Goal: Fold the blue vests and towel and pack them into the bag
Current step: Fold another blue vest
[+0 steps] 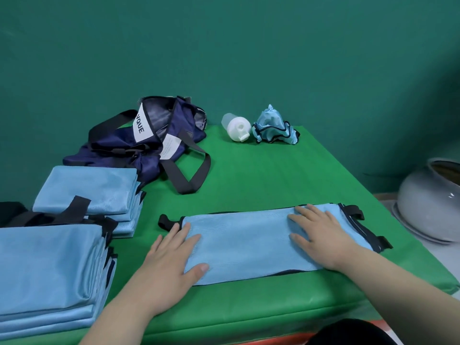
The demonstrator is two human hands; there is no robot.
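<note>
At the near left corner of the green table, the stack of folded vests runs out past the frame's left edge, its full width lost. Off the table's right edge, the grey pot is sliced by the frame too. On the bag, the white label shows only "VQUE", and the small tag is too fine to read. The left hand covers the left end of the folded vest, and the right hand covers part of its right. A dark shape at the bottom is cut off and unidentifiable.

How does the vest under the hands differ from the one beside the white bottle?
The flat vest lies folded in a strip; the crumpled vest is bunched up. The left hand and right hand press the flat vest; nothing touches the crumpled vest. Both are light blue.
</note>
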